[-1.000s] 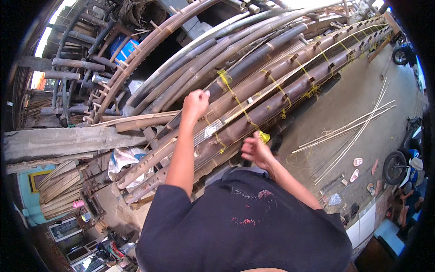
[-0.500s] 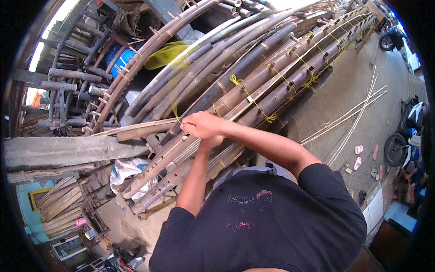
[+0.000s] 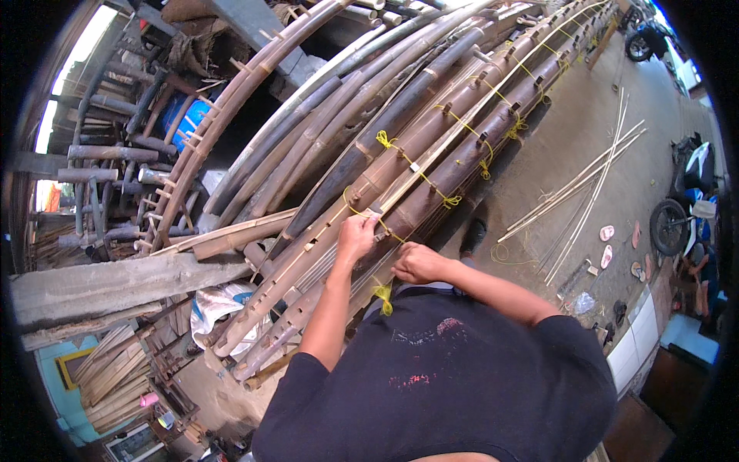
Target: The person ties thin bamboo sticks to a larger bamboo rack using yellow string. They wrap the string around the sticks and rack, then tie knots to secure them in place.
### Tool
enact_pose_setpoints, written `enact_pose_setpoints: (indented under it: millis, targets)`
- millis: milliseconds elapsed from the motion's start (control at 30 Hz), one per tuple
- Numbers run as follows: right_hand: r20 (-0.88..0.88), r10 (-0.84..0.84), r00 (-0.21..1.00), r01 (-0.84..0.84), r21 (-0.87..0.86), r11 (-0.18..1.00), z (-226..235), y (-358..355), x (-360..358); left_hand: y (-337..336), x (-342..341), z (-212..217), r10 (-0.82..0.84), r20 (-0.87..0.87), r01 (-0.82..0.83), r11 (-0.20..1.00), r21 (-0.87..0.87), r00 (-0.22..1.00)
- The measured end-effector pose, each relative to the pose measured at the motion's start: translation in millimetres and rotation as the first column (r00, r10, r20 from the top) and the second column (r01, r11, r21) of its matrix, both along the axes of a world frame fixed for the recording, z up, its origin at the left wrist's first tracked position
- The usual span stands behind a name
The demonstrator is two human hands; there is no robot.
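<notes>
Two long brown bamboo poles with rows of notched holes, an upper one (image 3: pixel 369 179) and a lower one (image 3: pixel 440 179), run side by side, with thin bamboo strips (image 3: pixel 400 185) between them. Yellow cord (image 3: pixel 428 185) is wrapped across both at intervals. My left hand (image 3: pixel 356 240) rests on the poles, its fingertips pinched on the cord beside a small pale piece (image 3: pixel 375 212). Closed in a fist, my right hand (image 3: pixel 417 264) grips the cord at the near side of the lower pole. A loose yellow tuft (image 3: pixel 382 299) hangs below it.
More dark bamboo poles (image 3: pixel 339 146) and a curved ladder-like bamboo piece (image 3: pixel 231 100) lie beyond. A concrete beam (image 3: pixel 123 289) is at the left. Thin sticks (image 3: pixel 589 192), sandals (image 3: pixel 606 256) and a motorbike (image 3: pixel 677 225) are on the right-hand floor.
My hands, earlier together over the upper pole, are now apart. My right hand has moved down and right across the lower pole. The yellow cord trail has swung to the near side.
</notes>
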State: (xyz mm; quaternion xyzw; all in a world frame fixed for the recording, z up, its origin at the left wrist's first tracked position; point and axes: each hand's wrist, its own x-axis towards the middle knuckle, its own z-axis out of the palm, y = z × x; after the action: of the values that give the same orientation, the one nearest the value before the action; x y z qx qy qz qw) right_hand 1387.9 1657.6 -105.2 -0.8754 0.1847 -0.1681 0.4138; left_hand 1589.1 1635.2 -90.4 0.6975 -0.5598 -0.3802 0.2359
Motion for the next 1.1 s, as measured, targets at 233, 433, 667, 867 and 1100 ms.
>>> enact_pose_setpoints:
  millis: [233,433,667,867,1100]
  targets:
    - [0.048,-0.041,0.998,0.047,-0.144,0.989,-37.7,10.5,-3.4,-113.3,31.3,42.3,0.227,-0.308,-0.317,0.904,-0.287,0.924]
    - [0.206,-0.167,0.964,0.147,0.110,0.983,4.2,14.6,-23.2,-145.2,84.4,-62.0,-0.060,0.427,0.067,0.998,-0.001,0.902]
    - [-0.038,-0.937,0.346,0.935,0.100,0.341,-49.3,-20.8,-91.7,-100.9,-22.8,76.1,-0.088,-0.329,0.081,0.996,-0.036,0.940]
    - [-0.150,-0.691,0.707,0.695,0.331,0.638,-76.8,-69.4,-79.9,-33.1,-72.6,44.4,-0.161,-0.445,0.305,0.912,0.274,0.881]
    - [-0.168,-0.587,0.792,0.271,0.958,0.092,-67.1,-32.2,-91.8,8.5,-105.5,-18.3,-0.349,0.027,0.350,0.936,-0.028,0.937]
